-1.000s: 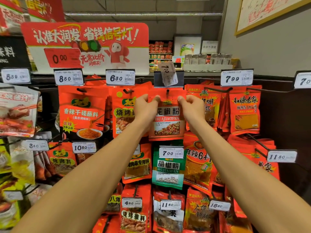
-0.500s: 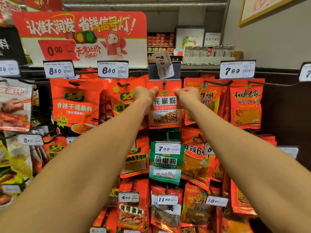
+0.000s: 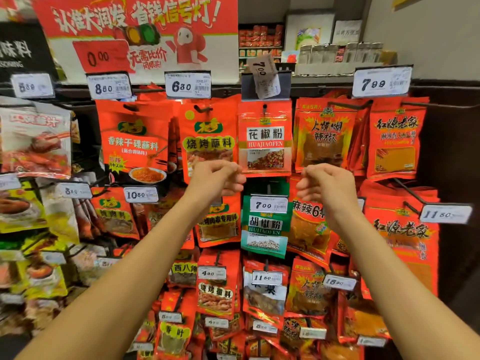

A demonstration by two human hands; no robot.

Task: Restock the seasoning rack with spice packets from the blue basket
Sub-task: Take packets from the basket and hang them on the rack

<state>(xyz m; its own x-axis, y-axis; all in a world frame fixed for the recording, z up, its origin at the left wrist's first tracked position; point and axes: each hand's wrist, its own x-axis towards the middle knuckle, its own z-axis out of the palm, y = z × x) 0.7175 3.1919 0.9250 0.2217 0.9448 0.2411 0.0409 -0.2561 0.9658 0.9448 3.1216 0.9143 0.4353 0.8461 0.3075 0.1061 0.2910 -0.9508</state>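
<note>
The red packet marked HUAJIAOFEN (image 3: 265, 137) hangs by its punched hole on a dark peg of the seasoning rack (image 3: 454, 105), flat and glossy, under a crooked paper price tag (image 3: 265, 75) that reads 7.00. Its lower edge is just above and between the two hands. The left hand (image 3: 217, 179) is near the lower left corner with its fingers curled loosely inward and holding nothing; the right hand (image 3: 326, 185) is a little apart from the lower right corner, also loosely curled and holding nothing. Below hangs a green HUJIAOFEN packet (image 3: 265, 227), partly behind a white price label. More shiny red packets crowd both sides, and a big red sign (image 3: 135, 35) stands on top.
</note>
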